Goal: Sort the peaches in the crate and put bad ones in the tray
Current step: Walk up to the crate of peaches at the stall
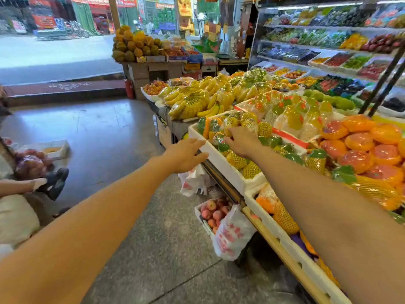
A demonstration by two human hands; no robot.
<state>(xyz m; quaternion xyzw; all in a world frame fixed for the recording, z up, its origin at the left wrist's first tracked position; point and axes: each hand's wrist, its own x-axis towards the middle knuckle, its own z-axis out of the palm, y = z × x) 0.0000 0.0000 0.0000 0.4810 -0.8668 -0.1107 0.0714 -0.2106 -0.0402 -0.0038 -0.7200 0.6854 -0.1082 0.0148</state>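
Pink-red peaches [212, 211] lie in a white crate [198, 209] low under the stall, partly behind a printed plastic bag [232, 235]. Both my arms reach higher, to a white foam box [221, 162] of yellow-netted and green-wrapped fruit [237, 160] on the stall. My left hand [186, 155] has its fingers stretched out against the box's near corner and holds nothing. My right hand [242, 141] lies over the fruit inside the box, fingertips on a netted one and thumb by a stickered one. A shallow white tray [62, 148] sits on the floor at far left.
The stall carries bananas [190, 102], wrapped orange fruit [359, 145] and more foam boxes. Refrigerated shelves stand at the right. A seated person's shoe [54, 181] and a bag of dark grapes [32, 163] are at the left. Grey floor lies between.
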